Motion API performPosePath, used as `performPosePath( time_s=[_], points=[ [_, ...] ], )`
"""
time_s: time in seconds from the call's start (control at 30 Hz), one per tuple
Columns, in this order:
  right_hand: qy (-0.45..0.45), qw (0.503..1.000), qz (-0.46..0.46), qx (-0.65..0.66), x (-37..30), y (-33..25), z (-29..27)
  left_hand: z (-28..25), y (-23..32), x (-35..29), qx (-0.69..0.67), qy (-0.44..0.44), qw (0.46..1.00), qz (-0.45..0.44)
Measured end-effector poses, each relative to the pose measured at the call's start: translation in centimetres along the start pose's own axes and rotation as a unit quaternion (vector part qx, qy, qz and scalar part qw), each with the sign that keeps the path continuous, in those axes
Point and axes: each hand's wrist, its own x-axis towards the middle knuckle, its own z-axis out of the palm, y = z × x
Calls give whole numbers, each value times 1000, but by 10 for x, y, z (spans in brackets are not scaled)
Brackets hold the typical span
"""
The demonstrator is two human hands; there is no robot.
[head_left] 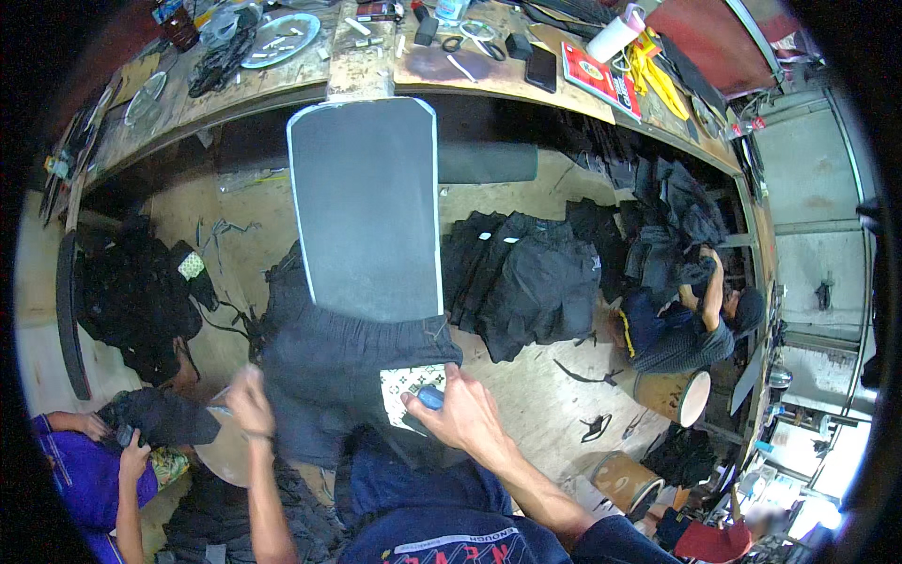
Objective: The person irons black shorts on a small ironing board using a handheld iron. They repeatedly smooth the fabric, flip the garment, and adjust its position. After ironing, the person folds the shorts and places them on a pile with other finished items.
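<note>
A pair of black shorts (362, 352) with an elastic waistband is before me, its waist at the near end of a long dark board (366, 207) with pale edges. My right hand (462, 409) rests at the right side of the shorts, fingers bent round a small rounded blue object (430, 397) whose kind is unclear. Beneath those fingers shows a white patterned patch (402, 383), like pocket lining. My left hand (249, 402) is raised just left of the shorts, smeared by motion; its fingers cannot be made out.
Black garments lie in piles right of the board (536, 273) and at the left (132, 301). A workbench (366, 66) holds scissors (470, 42), a phone (541, 69) and a plate (282, 42). Co-workers sit at right (681, 334) and lower left (89, 479). Drum-like stools (672, 397) stand right.
</note>
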Motion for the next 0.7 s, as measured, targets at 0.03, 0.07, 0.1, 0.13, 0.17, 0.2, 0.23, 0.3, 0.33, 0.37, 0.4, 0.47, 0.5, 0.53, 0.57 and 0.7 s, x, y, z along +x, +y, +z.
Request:
performPosePath(
  time_s=[0.03,0.07,0.1,0.13,0.17,0.2,0.23,0.3,0.33,0.37,0.4,0.47,0.5,0.53,0.57,0.7],
  points=[
    [96,995,-27,22,-6,7,4,-5,2,3,-13,-26,998,59],
    [167,982,-76,49,-10,15,7,-5,5,7,-23,-37,995,93],
    [242,961,-103,89,-10,22,9,1,14,9,-41,-35,990,130],
    [213,962,-64,159,-8,30,10,13,24,7,-62,-24,984,162],
    [166,964,-29,208,0,34,11,29,41,-7,45,-111,951,286],
    [146,959,-13,241,14,38,7,44,61,-20,149,-180,868,439],
    [75,947,21,313,29,38,4,61,78,-16,152,-193,887,392],
    [31,937,82,339,73,29,-8,91,107,21,158,-202,881,398],
    [74,952,81,287,97,24,-19,104,116,47,146,-156,880,423],
    [117,943,70,303,121,16,-30,116,122,75,160,-195,866,431],
    [100,948,60,295,148,7,-49,127,126,99,148,-158,858,466],
    [71,944,20,322,160,2,-64,133,126,122,133,-146,840,505],
    [26,937,27,347,157,2,-64,129,123,124,120,-172,850,484],
    [33,920,22,391,144,6,-60,122,121,117,84,-174,853,484],
    [28,947,21,318,132,10,-53,112,122,108,100,-148,853,491],
    [55,963,13,265,78,33,-8,66,141,90,171,-294,824,453]
  ],
)
